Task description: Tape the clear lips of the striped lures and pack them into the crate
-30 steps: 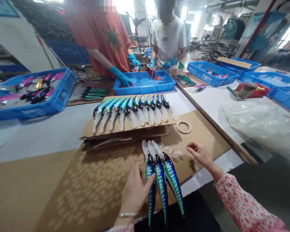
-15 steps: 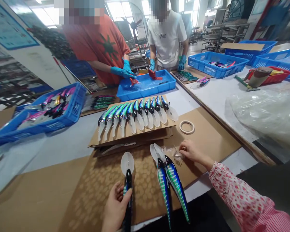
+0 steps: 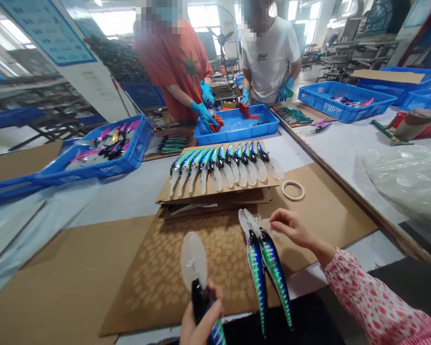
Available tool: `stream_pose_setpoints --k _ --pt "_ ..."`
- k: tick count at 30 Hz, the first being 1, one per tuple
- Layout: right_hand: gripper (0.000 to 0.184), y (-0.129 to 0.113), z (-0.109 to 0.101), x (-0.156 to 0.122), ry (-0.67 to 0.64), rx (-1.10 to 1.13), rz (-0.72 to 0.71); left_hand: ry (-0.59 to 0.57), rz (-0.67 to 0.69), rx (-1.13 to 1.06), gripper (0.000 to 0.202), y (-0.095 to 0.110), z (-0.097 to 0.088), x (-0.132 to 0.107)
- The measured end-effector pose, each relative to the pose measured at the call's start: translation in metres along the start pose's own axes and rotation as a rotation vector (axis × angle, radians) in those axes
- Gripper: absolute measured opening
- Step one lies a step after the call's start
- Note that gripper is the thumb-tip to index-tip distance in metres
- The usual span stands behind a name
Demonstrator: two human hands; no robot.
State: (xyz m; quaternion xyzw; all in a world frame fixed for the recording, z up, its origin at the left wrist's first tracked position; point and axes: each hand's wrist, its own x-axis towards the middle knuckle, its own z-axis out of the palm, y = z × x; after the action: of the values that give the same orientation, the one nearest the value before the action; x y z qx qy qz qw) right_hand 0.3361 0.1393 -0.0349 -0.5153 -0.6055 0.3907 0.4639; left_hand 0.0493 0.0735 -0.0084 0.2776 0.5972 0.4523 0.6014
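Note:
My left hand [image 3: 203, 318] is wrapped round a fishing lure [image 3: 200, 297], black, blue and green, whose clear diving lip [image 3: 194, 258] points away from me. Two more striped lures, a left one [image 3: 256, 278] and a right one [image 3: 276, 273], lie side by side on the cardboard [image 3: 158, 268], lips at the far end. Just right of their lips, my right hand [image 3: 292, 227] has its thumb and fingers pinched together above small clear plastic bits [image 3: 275, 235]. Whatever those fingertips hold is too small to make out.
Ahead, a row of finished-looking lures [image 3: 215, 163] lies on raised cardboard, beside a tape roll [image 3: 293, 190]. Two people in blue gloves work at a blue water tray [image 3: 237, 127]. Blue crates [image 3: 129, 153] stand left and right; a plastic bag [image 3: 405, 182] lies right.
My left hand has brought its lure lower and closer, tilting it. My right hand has lifted slightly off the small bits, fingers still pinched. The whole view has shifted left.

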Motion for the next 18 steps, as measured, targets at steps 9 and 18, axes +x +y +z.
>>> stream_pose_setpoints --k 9,18 --pt "0.035 0.011 -0.001 0.002 0.024 -0.015 0.148 0.003 0.174 0.127 0.047 -0.007 0.016 -0.013" --pt "0.033 0.043 -0.029 -0.007 0.059 -0.177 0.206 0.034 0.052 -0.079 0.061 -0.039 0.004 -0.009"
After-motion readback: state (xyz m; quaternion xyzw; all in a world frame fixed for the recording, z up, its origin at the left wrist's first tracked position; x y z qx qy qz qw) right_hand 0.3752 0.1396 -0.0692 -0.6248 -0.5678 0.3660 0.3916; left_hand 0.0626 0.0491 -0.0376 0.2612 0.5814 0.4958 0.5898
